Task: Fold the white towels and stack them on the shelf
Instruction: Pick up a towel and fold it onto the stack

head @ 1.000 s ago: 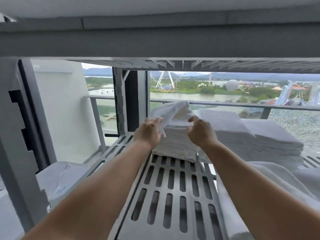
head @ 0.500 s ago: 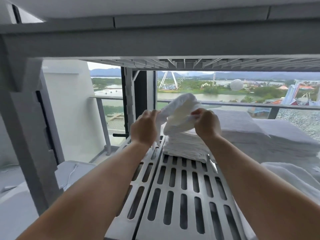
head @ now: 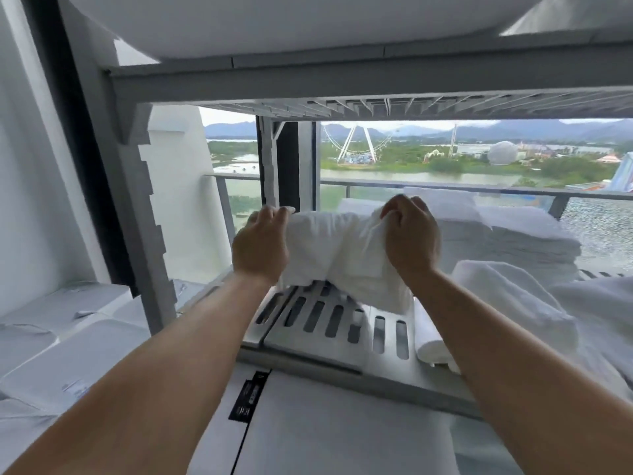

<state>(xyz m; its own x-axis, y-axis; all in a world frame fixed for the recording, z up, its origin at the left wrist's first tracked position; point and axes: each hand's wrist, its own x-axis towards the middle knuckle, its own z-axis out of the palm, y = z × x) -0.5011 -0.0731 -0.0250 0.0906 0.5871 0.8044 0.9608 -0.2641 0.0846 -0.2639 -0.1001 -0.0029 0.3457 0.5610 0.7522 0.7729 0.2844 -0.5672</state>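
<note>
A stack of folded white towels (head: 346, 258) sits on the slotted grey shelf (head: 329, 320), sagging over its near edge. My left hand (head: 262, 243) is at the stack's left end, fingertips curled onto the top towel. My right hand (head: 409, 234) grips a bunched fold of the top towel at the stack's right end. Behind and to the right stands a taller stack of folded towels (head: 513, 241). Loose unfolded white towels (head: 520, 303) lie heaped at the right.
The upper shelf beam (head: 342, 80) hangs low above the hands. A notched grey upright post (head: 137, 207) stands at the left. White boxes (head: 68, 337) sit lower left. A rolled towel (head: 431, 347) lies on the shelf's front edge. Behind is a window with a railing.
The towel that was held raised above the stack now lies low on it, with both hands spread to its ends. The view has pulled back and tilted down.
</note>
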